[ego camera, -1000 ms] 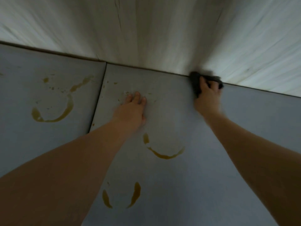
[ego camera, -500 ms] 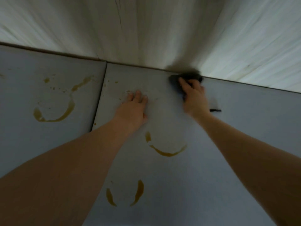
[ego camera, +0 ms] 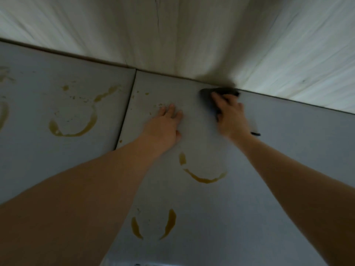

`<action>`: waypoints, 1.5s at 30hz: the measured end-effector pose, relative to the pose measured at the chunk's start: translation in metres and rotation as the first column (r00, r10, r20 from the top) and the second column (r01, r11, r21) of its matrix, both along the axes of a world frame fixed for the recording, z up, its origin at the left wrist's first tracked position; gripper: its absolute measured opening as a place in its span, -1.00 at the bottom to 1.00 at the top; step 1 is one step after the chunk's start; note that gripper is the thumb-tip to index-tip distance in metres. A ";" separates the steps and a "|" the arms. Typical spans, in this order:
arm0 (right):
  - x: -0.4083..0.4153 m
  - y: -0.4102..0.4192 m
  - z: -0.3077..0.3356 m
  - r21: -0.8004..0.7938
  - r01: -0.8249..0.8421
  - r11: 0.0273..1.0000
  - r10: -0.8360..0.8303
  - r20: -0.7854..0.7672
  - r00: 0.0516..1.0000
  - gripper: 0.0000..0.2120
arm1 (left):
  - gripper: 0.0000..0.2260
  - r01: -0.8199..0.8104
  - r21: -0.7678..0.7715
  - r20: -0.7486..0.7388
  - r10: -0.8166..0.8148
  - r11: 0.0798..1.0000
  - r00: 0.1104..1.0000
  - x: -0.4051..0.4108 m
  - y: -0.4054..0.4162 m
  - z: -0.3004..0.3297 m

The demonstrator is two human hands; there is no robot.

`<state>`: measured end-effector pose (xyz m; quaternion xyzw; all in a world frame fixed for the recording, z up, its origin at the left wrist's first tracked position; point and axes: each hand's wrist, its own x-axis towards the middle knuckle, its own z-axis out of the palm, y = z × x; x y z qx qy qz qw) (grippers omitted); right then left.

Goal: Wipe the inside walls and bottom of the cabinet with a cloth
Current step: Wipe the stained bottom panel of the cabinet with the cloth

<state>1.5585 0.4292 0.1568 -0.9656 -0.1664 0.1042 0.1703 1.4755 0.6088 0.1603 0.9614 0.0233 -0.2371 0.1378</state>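
Cloth, dark and bunched, lies under the right hand at the back edge of the cabinet bottom, where it meets the pale back wall. That hand presses down on it; blur hides whether the fingers curl round it. The left hand rests flat, fingers straight, on the bottom just beside. Brownish ring stains mark the grey panels near both forearms and further left.
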 end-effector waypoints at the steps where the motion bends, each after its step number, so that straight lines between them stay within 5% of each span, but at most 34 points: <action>1: 0.007 -0.006 0.002 0.021 0.167 0.986 -0.167 -0.015 0.986 -0.41 | -0.41 -0.004 -0.015 0.005 0.004 1.000 1.000 0.000 0.001 -0.001; 4: 0.007 0.010 0.006 0.002 0.486 0.874 -0.484 -0.097 0.870 -0.38 | -0.41 -0.005 -0.035 0.032 0.006 0.999 0.999 0.000 0.003 -0.008; 10: -0.022 0.080 0.007 0.056 0.000 0.998 0.015 -0.260 0.966 -0.37 | -0.44 0.000 -0.124 0.072 0.009 0.992 0.997 -0.002 0.011 -0.013; 14: -0.002 0.060 0.026 0.286 0.075 0.955 0.098 -0.544 0.833 -0.37 | -0.55 -0.167 -0.326 0.118 0.215 0.931 0.969 -0.008 0.011 0.007; 16: 0.002 0.043 0.026 0.408 0.158 0.899 0.041 -0.438 0.898 -0.49 | -0.65 -0.289 -0.345 0.292 0.394 0.893 0.871 -0.005 -0.005 0.017; 18: 0.006 0.024 0.025 0.399 0.312 0.862 -0.207 -0.285 0.936 -0.60 | -0.66 -0.363 -0.335 0.423 0.483 0.870 0.767 0.008 -0.030 0.025; 21: 0.003 -0.001 0.022 0.310 0.464 0.830 -0.388 -0.276 0.879 -0.58 | -0.55 -0.343 -0.175 0.383 0.385 0.923 0.840 0.031 -0.067 0.017; 26: -0.001 -0.005 0.018 0.302 0.343 0.889 -0.283 -0.227 0.932 -0.59 | -0.55 -0.368 -0.002 0.355 0.345 0.930 0.869 0.044 -0.075 -0.011; 31: 0.007 0.003 0.015 0.307 0.310 0.900 -0.245 -0.232 0.941 -0.60 | -0.60 -0.200 0.162 0.361 0.131 0.966 0.923 0.069 -0.021 -0.026; 38: 0.003 -0.002 0.011 0.272 0.213 0.938 -0.166 -0.185 0.969 -0.64 | -0.61 -0.287 0.170 0.312 0.225 0.943 0.923 0.088 -0.006 -0.013; 45: -0.008 0.016 0.008 0.145 0.079 0.986 -0.066 -0.097 0.993 -0.67 | -0.61 -0.109 0.192 0.396 0.025 0.975 0.918 0.074 0.032 0.000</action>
